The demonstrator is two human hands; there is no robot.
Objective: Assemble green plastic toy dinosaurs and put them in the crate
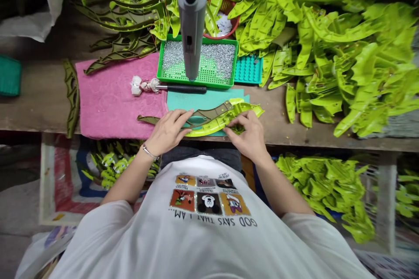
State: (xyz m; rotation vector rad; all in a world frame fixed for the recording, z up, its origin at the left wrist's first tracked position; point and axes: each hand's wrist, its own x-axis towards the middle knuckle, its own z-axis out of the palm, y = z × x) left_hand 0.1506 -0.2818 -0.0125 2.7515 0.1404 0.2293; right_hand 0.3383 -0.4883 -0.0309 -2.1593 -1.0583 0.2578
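On the teal mat (225,95), long axes left to right, the olive strip (218,112) and lime-green shell (209,128) lie within reach of both — your left hand (167,131) spread over the strip, grip unclear, your right hand (249,136) pinching the shell's right part.

Curved olive part (218,112), lime part (212,127) alongside

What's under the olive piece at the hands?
The olive piece overlies the teal mat and, leftward, pink cloth. Whether the lime-green piece extends beneath can't be seen; the left hand hides more.
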